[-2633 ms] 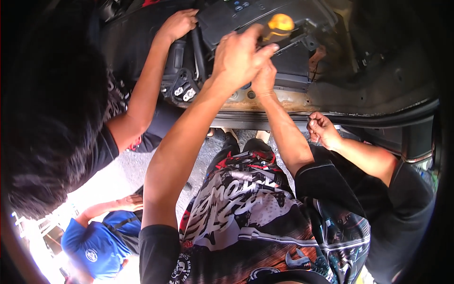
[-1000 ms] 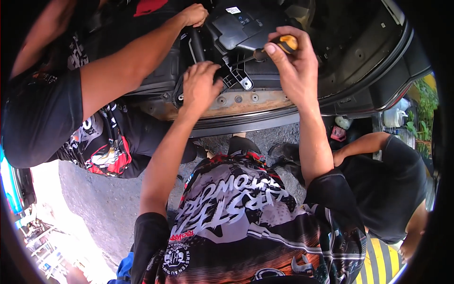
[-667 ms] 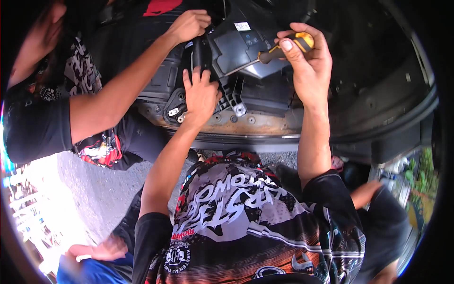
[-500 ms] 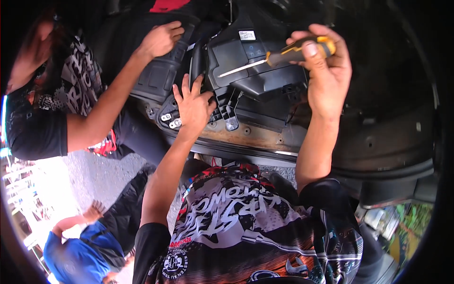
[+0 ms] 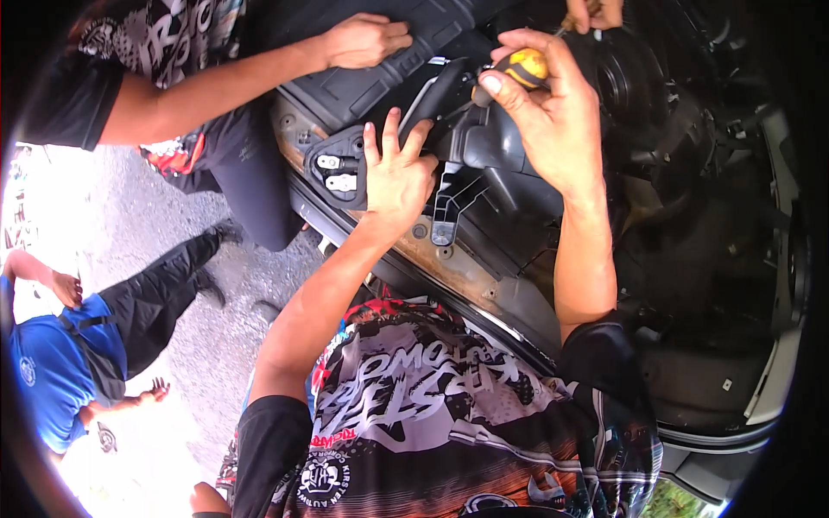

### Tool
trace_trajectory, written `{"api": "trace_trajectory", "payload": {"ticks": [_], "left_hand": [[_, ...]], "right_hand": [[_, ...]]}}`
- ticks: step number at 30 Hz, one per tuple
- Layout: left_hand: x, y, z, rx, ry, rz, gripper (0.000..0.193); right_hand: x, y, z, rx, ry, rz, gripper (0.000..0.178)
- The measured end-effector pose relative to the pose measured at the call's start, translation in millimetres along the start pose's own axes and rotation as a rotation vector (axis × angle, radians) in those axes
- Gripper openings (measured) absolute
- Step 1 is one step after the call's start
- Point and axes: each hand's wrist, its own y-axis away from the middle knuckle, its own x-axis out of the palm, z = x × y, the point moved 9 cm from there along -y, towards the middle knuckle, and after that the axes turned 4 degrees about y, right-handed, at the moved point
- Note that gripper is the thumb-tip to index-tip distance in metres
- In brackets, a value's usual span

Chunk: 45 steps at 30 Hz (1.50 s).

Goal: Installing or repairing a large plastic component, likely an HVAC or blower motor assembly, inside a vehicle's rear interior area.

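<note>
My right hand [image 5: 566, 125] is wrapped round a screwdriver [image 5: 529, 62] with a yellow and dark handle. Its shaft slants down and left over black plastic trim, but the tip is hard to make out. My left hand [image 5: 399, 186] lies with fingers spread on the black trim, beside a dark triangular piece [image 5: 324, 180] bearing two white fittings. Just right of that hand, a ribbed black plastic bracket [image 5: 445, 216] sticks out over the rusty metal ledge [image 5: 466, 259] of a car body.
At the upper left, a co-worker's hand [image 5: 367, 41] rests on a large black panel [image 5: 345, 86]. Another person's fingers [image 5: 594, 12] show at the top edge. Someone in a blue shirt [image 5: 52, 371] is on the pavement at lower left. The dark car interior [image 5: 691, 293] spreads to the right.
The view has swung, so the car and the co-worker appear shifted. The screwdriver handle has turned its end toward me. Another person's fingers have come into view at the top.
</note>
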Motion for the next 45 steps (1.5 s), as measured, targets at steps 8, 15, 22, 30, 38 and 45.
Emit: {"api": "trace_trajectory", "payload": {"ticks": [8,15,22,30,38,45], "left_hand": [[2.7,-1.4,12.0,-0.112,0.036,0.072,0.018],[2.0,-3.2,9.9,-0.07,0.066,0.096,0.017],[2.5,0.1,10.3,-0.049,0.139,0.034,0.005],[3.0,-0.5,10.8,-0.025,0.07,0.037,0.016],[-53.0,12.5,16.9,-0.052,0.253,-0.136,0.019],[-95.3,140.7,124.6,-0.574,0.557,-0.39,0.017]], "right_hand": [[-4.0,-1.0,-9.3,-0.007,-0.099,-0.075,0.038],[-0.6,-3.7,-11.8,-0.012,-0.076,-0.06,0.039],[3.1,-0.9,-3.4,0.052,0.069,0.027,0.036],[11.6,-7.6,43.4,-0.045,1.119,0.165,0.043],[52.5,4.6,51.7,-0.31,0.757,0.581,0.015],[36.6,-31.9,39.0,0.087,1.068,0.379,0.042]]}}
